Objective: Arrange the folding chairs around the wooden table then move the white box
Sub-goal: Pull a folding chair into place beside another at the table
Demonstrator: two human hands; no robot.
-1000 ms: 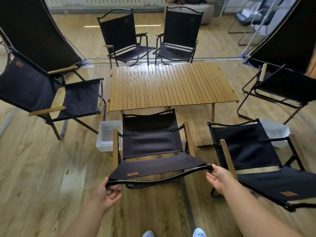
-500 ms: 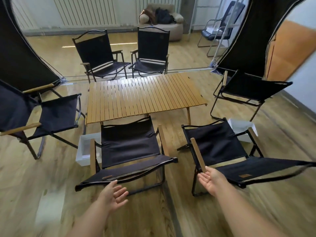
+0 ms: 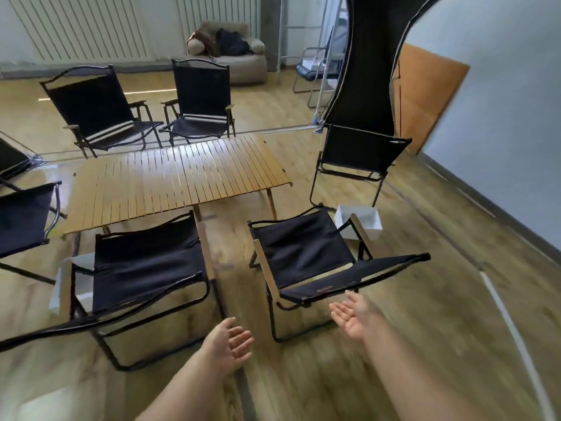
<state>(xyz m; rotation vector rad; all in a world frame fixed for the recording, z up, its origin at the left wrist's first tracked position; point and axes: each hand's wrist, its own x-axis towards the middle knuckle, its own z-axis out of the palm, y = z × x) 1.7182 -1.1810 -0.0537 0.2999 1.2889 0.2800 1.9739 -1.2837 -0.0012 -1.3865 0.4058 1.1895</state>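
The slatted wooden table [image 3: 170, 180] stands mid-room with black folding chairs around it. Two chairs face it on the near side: the near left chair [image 3: 142, 265] and the near right chair [image 3: 306, 253]. Two more [image 3: 97, 110] [image 3: 202, 98] stand on the far side, one [image 3: 358, 153] at the right end, one [image 3: 21, 220] at the left edge. A white box [image 3: 362, 221] lies on the floor beyond the near right chair; another white box [image 3: 79, 262] shows behind the near left chair. My left hand [image 3: 229, 344] and my right hand [image 3: 353, 316] are open, palms up, holding nothing, just short of the near right chair's backrest.
Black tent fabric [image 3: 364, 62] hangs at the right, with an orange board [image 3: 425, 95] against the wall behind it. A beige armchair [image 3: 233, 53] with clothes and a metal-framed chair [image 3: 315, 71] stand at the back. Bare wood floor [image 3: 440, 268] stretches to the right.
Both hands let go of the near left chair's backrest and moved right, toward the near right chair. The view swung to the right.
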